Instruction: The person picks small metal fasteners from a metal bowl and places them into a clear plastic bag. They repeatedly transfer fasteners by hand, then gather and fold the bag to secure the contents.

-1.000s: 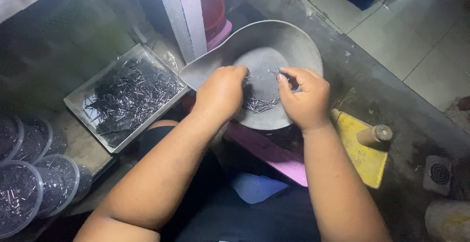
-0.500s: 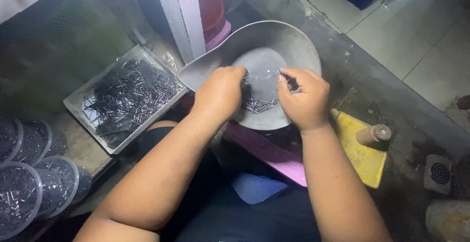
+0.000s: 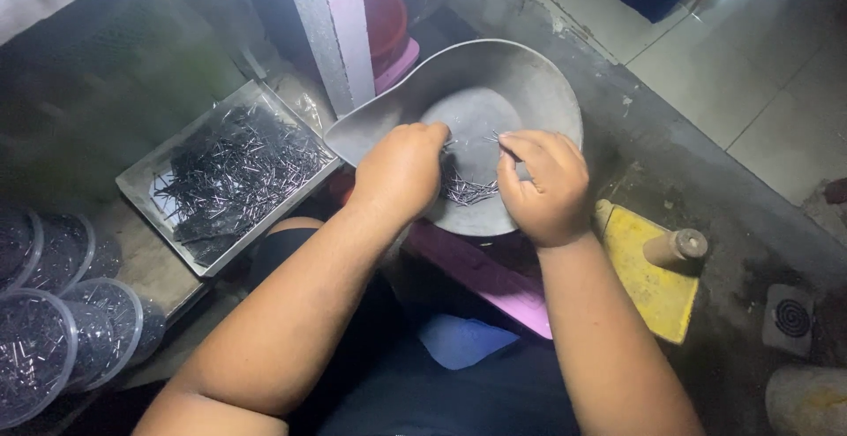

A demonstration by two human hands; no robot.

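**Hands work a small heap of pins in a grey metal scoop**

Both hands of a seated person hover over a grey metal scoop pan [image 3: 529,83] held at lap height, where a small heap of thin metal pins [image 3: 466,191] lies on the pan's floor. Compared with a second ago, little has shifted: the hands keep the same places over the pan, and the right hand [image 3: 540,187] has turned slightly so that its fingers now close around a few pins raised above the heap. That suggests the sorting goes on pin by pin rather than nearing an end, as most of the heap remains in the pan.

The right hand's fingertips [image 3: 510,146] are pressed together on several pins whose ends stick out to the left. The left hand [image 3: 401,174] is curled, knuckles up, its fingertips bent down towards the pan; whether they grip anything cannot be told, as the hand hides them. The heap lies between the two hands, just below the right fingertips and beside the left ones.

To the left, a rectangular metal tray [image 3: 141,191] holds a dense spread of similar dark pins, well apart from the pan. Round clear plastic tubs [image 3: 53,348] with more pins stand at the lower left. A yellow board [image 3: 648,290] with a wooden handle [image 3: 675,247] lies to the right.
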